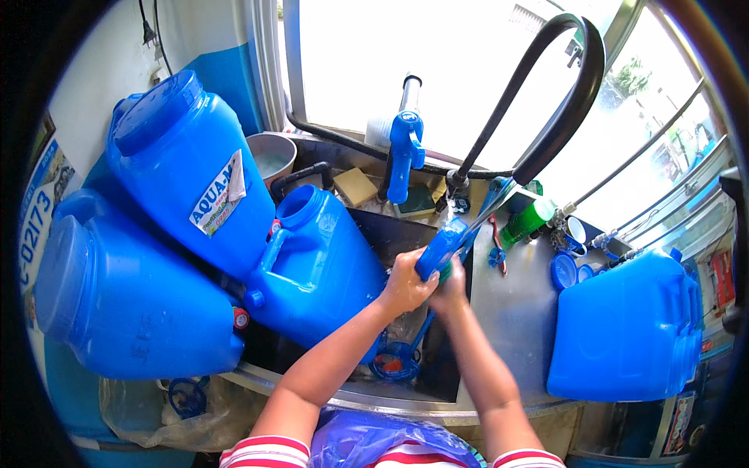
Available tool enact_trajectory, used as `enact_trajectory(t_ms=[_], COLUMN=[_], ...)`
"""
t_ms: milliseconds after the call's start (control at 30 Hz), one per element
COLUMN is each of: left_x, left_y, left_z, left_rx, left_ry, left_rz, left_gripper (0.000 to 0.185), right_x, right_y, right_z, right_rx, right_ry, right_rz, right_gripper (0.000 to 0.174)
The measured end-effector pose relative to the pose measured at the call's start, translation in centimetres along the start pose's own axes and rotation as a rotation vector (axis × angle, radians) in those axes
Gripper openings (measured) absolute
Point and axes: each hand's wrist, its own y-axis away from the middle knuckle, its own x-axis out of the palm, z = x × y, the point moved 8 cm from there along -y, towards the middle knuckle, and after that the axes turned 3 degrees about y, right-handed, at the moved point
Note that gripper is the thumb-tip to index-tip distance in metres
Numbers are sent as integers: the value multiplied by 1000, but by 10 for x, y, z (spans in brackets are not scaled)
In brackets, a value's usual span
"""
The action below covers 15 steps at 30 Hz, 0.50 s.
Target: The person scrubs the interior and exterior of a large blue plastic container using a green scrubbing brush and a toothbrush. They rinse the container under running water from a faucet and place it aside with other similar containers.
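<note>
My left hand (408, 281) grips a blue plastic lid (442, 248) by its edge, under water running from the bent black hose (585, 111). Against the lid's far side, my right hand (450, 286) holds something green, mostly hidden, perhaps a scouring pad. Left of my hands an uncapped blue water jug (327, 257) leans in the steel sink (433, 374). A blue strap or brush handle runs down beneath my hands; at the sink's bottom lies a round blue plastic piece (395, 361) with something orange by it.
Two large capped blue containers (187, 175) (140, 298) stand at left. Behind the sink are a blue-handled tap (406, 155), a yellow sponge (355, 186) and a grey bucket (272, 155). On the right-hand steel counter (509, 327) are a green bottle (529, 219), blue caps (564, 270) and another blue jug (620, 327).
</note>
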Motion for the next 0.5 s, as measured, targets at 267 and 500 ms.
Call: enact_trajectory(t_ms=[267,500], left_x=[-4,13], left_y=[30,20], left_z=[48,18], left_rx=[-290,-89], left_ry=[-232,-70], left_rz=[446,270], left_gripper=[19,17], right_x=[40,-9], right_y=[6,2], right_z=[79,80], right_rx=[-305,-71], right_ry=[978,582], right_rz=[187,-126], right_gripper=[42,49])
